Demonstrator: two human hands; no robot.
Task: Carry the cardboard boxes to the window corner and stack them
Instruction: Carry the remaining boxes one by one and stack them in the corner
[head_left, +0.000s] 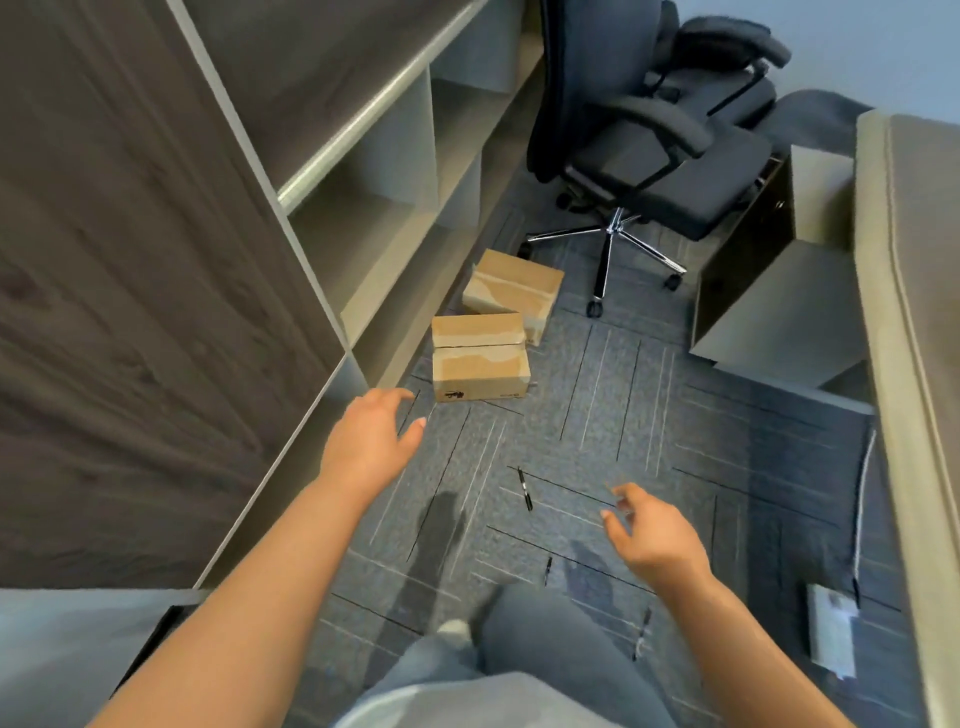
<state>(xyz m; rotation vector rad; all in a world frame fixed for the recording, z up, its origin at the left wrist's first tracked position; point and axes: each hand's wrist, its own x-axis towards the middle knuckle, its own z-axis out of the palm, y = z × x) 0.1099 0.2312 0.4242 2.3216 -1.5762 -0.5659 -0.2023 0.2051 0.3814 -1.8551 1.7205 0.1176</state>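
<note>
Grey carpet tiles (613, 415), open shelving (395, 156), black office chair (675, 145), desk (914, 312)

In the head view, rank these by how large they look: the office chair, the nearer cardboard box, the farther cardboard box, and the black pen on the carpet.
1. Office chair.
2-3. Nearer cardboard box and farther cardboard box: they look alike, and the nearer one gains from closeness, so I won't rank them.
4. Black pen.

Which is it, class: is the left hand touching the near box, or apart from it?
Apart. The head view shows carpet between the left hand and the near box.
</note>
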